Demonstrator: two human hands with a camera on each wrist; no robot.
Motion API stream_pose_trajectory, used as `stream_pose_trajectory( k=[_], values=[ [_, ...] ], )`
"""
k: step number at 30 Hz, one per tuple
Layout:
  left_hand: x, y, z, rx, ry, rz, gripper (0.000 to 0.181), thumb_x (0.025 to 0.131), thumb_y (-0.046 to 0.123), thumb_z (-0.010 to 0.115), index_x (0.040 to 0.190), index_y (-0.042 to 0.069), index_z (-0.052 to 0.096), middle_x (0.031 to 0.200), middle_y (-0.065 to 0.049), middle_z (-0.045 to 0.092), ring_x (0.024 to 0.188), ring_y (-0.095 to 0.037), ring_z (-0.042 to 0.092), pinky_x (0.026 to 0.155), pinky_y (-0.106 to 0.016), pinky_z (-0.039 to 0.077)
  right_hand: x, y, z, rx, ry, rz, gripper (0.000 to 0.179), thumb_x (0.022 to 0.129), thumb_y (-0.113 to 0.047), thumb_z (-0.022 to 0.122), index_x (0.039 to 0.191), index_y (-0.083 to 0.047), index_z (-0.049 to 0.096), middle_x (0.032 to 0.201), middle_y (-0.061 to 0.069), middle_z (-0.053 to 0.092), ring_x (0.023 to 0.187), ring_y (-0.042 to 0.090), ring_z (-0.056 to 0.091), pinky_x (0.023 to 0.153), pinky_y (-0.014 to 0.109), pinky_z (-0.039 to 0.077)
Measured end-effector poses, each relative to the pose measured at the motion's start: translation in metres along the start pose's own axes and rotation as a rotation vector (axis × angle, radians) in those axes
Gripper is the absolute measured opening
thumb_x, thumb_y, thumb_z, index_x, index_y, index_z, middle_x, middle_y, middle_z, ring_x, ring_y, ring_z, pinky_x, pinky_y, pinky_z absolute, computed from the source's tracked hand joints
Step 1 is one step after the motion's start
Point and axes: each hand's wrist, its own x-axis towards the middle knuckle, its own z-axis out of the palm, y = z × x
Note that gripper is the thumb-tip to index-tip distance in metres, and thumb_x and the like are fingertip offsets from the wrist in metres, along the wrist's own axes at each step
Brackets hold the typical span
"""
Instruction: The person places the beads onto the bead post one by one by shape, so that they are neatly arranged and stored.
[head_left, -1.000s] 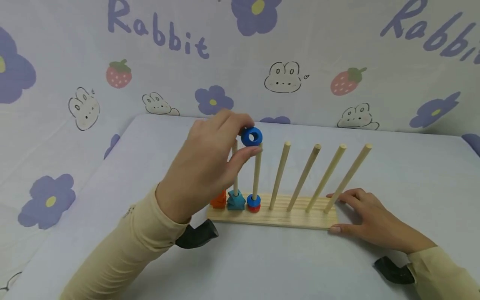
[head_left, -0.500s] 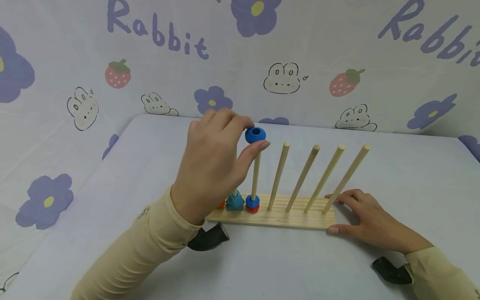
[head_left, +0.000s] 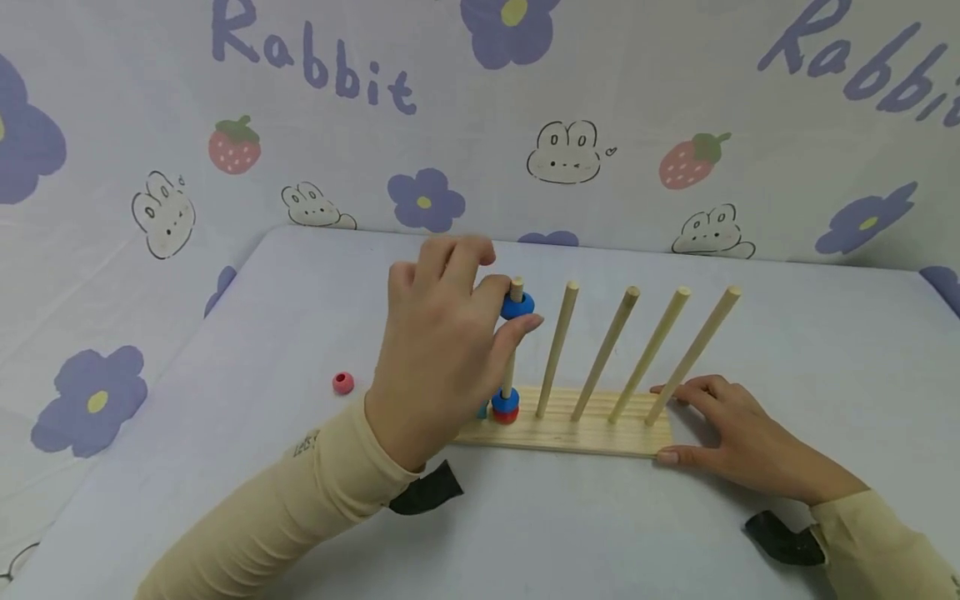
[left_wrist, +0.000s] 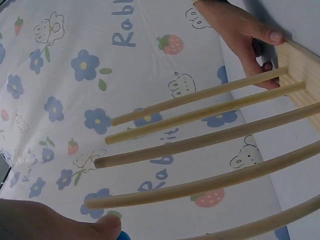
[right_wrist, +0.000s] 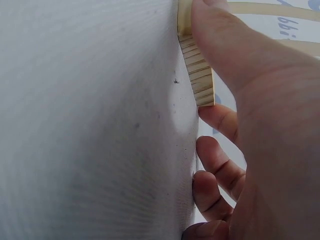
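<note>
My left hand (head_left: 446, 350) pinches a blue ring bead (head_left: 517, 311) between thumb and index finger. The bead sits round the upper part of a wooden peg (head_left: 517, 289), whose tip pokes out above it. Lower on this peg rest a blue bead (head_left: 506, 399) and a red bead (head_left: 506, 416). A wooden peg board (head_left: 585, 437) carries the pegs in a row; its left end is hidden behind my left hand. My right hand (head_left: 738, 450) grips the board's right end, thumb at the front edge. In the left wrist view, only a sliver of blue bead (left_wrist: 124, 235) shows past the thumb.
A pink bead (head_left: 342, 382) lies on the white tabletop, left of the board. Several bare pegs (head_left: 606, 354) rise to the right of the beaded one. Black curved pieces (head_left: 783, 540) show at both cuffs. Behind hangs a printed cloth (head_left: 480, 150).
My left hand has tipped the blue bead level and lowered it over the peg's tip. The pink bead has come into sight. My right hand stays at the board's end.
</note>
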Motion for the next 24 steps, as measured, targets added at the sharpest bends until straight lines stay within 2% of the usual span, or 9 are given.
stream_pose_trajectory(
  k=[6, 9, 13, 15, 18, 21, 24],
  values=[
    [-0.014, 0.006, 0.013, 0.235, -0.020, 0.018, 0.033, 0.091, 0.038, 0.064, 0.081, 0.007, 0.071, 0.117, -0.011, 0.056, 0.105, -0.025, 0.043, 0.079, -0.042, 0.033, 0.000, -0.001, -0.002, 0.006, -0.005, 0.007, 0.067, 0.074, -0.046, 0.079, 0.126, -0.013, 0.053, 0.120, 0.009, 0.049, 0.104, 0.028, 0.046, 0.081, 0.046, 0.040],
    [-0.024, 0.008, 0.022, 0.377, -0.019, 0.049, 0.035, 0.092, 0.040, 0.061, 0.082, 0.009, 0.070, 0.134, -0.013, 0.053, 0.122, -0.026, 0.041, 0.092, -0.046, 0.031, 0.000, -0.001, -0.002, 0.006, -0.006, 0.008, 0.067, 0.074, -0.046, 0.079, 0.126, -0.013, 0.053, 0.120, 0.008, 0.049, 0.104, 0.027, 0.046, 0.080, 0.045, 0.040],
    [-0.036, 0.008, 0.033, 0.516, -0.004, 0.094, 0.035, 0.095, 0.039, 0.055, 0.090, 0.008, 0.071, 0.150, -0.014, 0.038, 0.141, -0.029, 0.029, 0.107, -0.051, 0.018, 0.001, -0.001, -0.002, 0.011, -0.013, 0.011, 0.065, 0.075, -0.046, 0.078, 0.125, -0.013, 0.053, 0.121, 0.008, 0.048, 0.104, 0.026, 0.045, 0.081, 0.044, 0.039],
    [-0.040, 0.008, 0.036, 0.544, 0.001, 0.109, 0.035, 0.096, 0.038, 0.054, 0.095, 0.008, 0.072, 0.153, -0.014, 0.033, 0.144, -0.028, 0.025, 0.110, -0.051, 0.012, 0.001, -0.001, -0.002, 0.014, -0.018, 0.016, 0.065, 0.075, -0.047, 0.078, 0.125, -0.013, 0.053, 0.121, 0.007, 0.048, 0.104, 0.026, 0.045, 0.081, 0.045, 0.039],
    [-0.045, 0.008, 0.041, 0.568, 0.004, 0.140, 0.032, 0.097, 0.036, 0.054, 0.094, 0.008, 0.071, 0.152, -0.015, 0.035, 0.143, -0.027, 0.027, 0.111, -0.051, 0.011, 0.001, -0.002, -0.002, 0.018, -0.021, 0.025, 0.065, 0.075, -0.047, 0.077, 0.125, -0.013, 0.053, 0.121, 0.007, 0.048, 0.105, 0.026, 0.045, 0.082, 0.045, 0.039],
    [-0.051, 0.007, 0.045, 0.582, -0.017, 0.179, 0.031, 0.097, 0.034, 0.054, 0.090, 0.009, 0.071, 0.146, -0.014, 0.045, 0.140, -0.027, 0.034, 0.111, -0.049, 0.015, 0.000, -0.002, -0.003, 0.015, -0.026, 0.033, 0.065, 0.075, -0.048, 0.077, 0.125, -0.012, 0.054, 0.121, 0.008, 0.048, 0.105, 0.027, 0.045, 0.082, 0.045, 0.039],
    [-0.057, 0.007, 0.049, 0.593, -0.061, 0.218, 0.031, 0.095, 0.035, 0.056, 0.093, 0.008, 0.073, 0.132, -0.012, 0.058, 0.130, -0.026, 0.045, 0.111, -0.046, 0.020, 0.000, -0.003, -0.003, 0.015, -0.028, 0.040, 0.066, 0.075, -0.049, 0.077, 0.125, -0.012, 0.054, 0.122, 0.008, 0.048, 0.105, 0.027, 0.045, 0.082, 0.046, 0.040]
  ],
)
